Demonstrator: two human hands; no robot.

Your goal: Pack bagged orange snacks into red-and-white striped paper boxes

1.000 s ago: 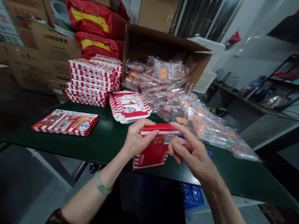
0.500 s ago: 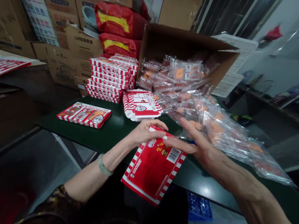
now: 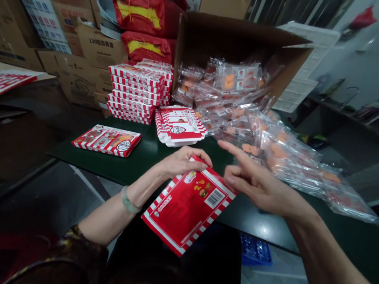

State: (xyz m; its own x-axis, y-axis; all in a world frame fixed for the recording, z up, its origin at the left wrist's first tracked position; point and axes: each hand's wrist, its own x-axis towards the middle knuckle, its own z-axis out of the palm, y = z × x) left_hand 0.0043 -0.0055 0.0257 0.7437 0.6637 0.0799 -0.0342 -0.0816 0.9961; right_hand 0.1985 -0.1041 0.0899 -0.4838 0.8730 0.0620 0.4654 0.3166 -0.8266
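Note:
My left hand (image 3: pixel 186 161) grips the upper left edge of a red-and-white striped cardboard box (image 3: pixel 183 207), its thumb on the face. The box is tilted, with its barcode and food pictures toward me. My right hand (image 3: pixel 253 177) is at the box's upper right corner, index finger stretched out and the other fingers partly curled. It holds nothing that I can see, and whether it touches the corner I cannot tell. Beyond my hands lie flat striped cartons (image 3: pixel 179 126) and many clear packets with orange pieces (image 3: pixel 249 117).
A filled striped box (image 3: pixel 107 140) lies on the green table (image 3: pixel 149 174) at left. Several similar boxes are stacked (image 3: pixel 135 92) behind it. A large cardboard carton (image 3: pixel 245 32) on its side holds packets. A blue crate (image 3: pixel 255 251) is below the table edge.
The box in my left hand has turned slightly, its lower end swinging left. My right hand has curled its lower fingers, leaving the index finger extended. The view has shifted slightly.

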